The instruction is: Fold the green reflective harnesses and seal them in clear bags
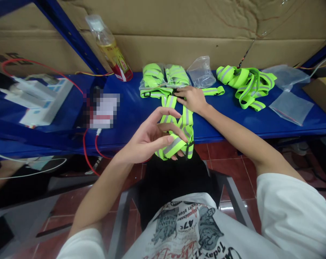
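A fluorescent yellow-green reflective strap [188,118] with a silver stripe and black buckles hangs in loops over the front edge of the blue shelf. My left hand [154,135] is curled around its lower loop, thumb on the near side and some fingertips showing beneath. My right hand [193,99] lies on the upper part of the strap at the shelf, fingers stretched to the left and pressing down on it. Just behind that hand are two bagged rolled straps [153,75]. One strap end [214,91] sticks out to the right of my right hand.
A loose pile of straps [249,82] lies to the right, beside clear plastic bags [290,106] and a cardboard box [321,93]. Another clear bag [202,72] is at the back. Leftward are a drink bottle [113,54], a white power strip [48,102] and red cables [84,144].
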A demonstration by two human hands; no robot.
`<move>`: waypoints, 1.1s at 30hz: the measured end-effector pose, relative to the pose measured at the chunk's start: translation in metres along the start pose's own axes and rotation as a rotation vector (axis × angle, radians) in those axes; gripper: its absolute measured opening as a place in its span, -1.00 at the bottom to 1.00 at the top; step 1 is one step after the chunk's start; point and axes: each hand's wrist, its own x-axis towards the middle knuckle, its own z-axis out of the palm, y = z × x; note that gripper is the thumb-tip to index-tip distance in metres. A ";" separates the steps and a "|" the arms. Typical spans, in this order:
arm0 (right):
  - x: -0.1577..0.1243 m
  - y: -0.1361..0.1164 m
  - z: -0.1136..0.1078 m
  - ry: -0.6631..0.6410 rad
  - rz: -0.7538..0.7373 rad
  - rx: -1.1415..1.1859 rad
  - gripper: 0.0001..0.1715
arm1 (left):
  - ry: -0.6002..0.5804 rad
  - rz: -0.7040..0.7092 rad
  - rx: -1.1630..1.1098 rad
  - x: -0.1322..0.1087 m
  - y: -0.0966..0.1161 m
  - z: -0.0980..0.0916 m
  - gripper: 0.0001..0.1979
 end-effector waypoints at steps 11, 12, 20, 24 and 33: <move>0.000 0.007 -0.006 0.024 -0.036 0.186 -0.55 | 0.140 0.255 0.332 -0.015 -0.011 0.017 -0.56; -0.002 0.008 -0.012 0.045 -0.054 0.252 -0.56 | 0.173 0.282 0.360 -0.014 -0.014 0.019 -0.58; -0.088 -0.063 -0.090 0.221 -0.114 0.727 -0.34 | 0.406 0.243 0.276 0.001 -0.046 0.010 -0.70; -0.136 -0.096 -0.091 0.247 -0.080 0.605 -0.19 | 0.408 0.192 0.341 0.001 -0.045 0.012 -0.69; -0.166 -0.070 -0.067 0.388 -0.066 0.660 -0.34 | 0.448 0.267 0.786 -0.008 -0.028 0.014 -0.83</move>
